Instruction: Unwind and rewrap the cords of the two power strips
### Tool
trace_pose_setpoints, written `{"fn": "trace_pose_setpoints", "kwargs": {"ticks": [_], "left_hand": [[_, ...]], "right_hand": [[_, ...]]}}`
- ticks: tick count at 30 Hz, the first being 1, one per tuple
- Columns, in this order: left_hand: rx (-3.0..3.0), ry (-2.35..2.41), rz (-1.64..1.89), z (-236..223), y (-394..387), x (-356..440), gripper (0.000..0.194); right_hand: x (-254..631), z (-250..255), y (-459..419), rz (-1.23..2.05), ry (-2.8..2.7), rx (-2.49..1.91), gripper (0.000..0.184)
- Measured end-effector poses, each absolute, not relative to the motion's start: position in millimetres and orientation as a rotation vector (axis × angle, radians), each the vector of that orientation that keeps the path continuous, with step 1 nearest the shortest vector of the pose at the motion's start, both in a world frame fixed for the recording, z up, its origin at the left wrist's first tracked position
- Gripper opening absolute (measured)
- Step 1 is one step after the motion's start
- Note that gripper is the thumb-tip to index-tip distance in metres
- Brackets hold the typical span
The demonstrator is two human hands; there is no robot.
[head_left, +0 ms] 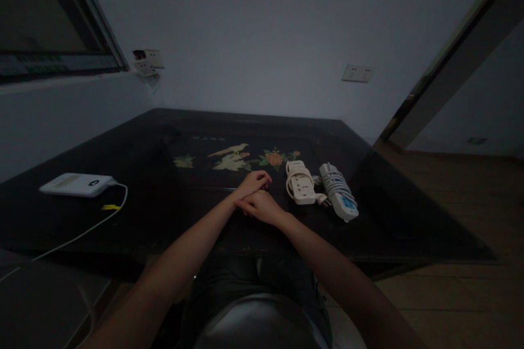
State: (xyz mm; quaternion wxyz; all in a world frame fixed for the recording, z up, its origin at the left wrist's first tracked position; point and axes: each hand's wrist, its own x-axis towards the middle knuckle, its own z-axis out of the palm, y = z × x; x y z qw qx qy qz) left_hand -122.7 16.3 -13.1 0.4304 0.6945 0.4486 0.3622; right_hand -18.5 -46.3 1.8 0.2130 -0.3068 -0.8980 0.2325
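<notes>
At the near middle of the dark table point(147, 223), my two hands rest together, crossed at the wrists. My left hand point(254, 181) lies farther forward with its fingers loosely curled and no object visible in them. Against its wrist and heel lies my right hand point(265, 208), fingers folded in and partly hidden, thumb pointing left; I see no object in it. Nearest on the right is a white power strip point(302, 185) with its cord wrapped round it. Beside that lies a second power strip point(339, 191) with blue sockets, wound in grey cord. A plug point(322, 199) sits between them.
A white power bank point(77, 185) with a small display lies at the left, its white cable point(96, 224) running off the near edge. A yellow tag point(110, 207) is by the cable. Wall sockets point(357, 73) are behind the table. Bird-and-flower decoration point(231, 159) covers the tabletop's middle.
</notes>
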Motion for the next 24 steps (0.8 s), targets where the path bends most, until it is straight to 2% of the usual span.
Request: {"fn": "trace_pose_setpoints", "kwargs": {"ticks": [11, 24], "left_hand": [[1.728, 1.12, 0.898, -15.1, 17.6, -122.9, 0.02], [1.727, 1.124, 0.895, -10.8, 14.4, -122.0, 0.02]], "right_hand": [[-18.6, 3.6, -47.6, 0.638, -2.501, -0.869, 0.046], [-17.5, 5.6, -48.1, 0.645, -2.502, -0.855, 0.05]]}}
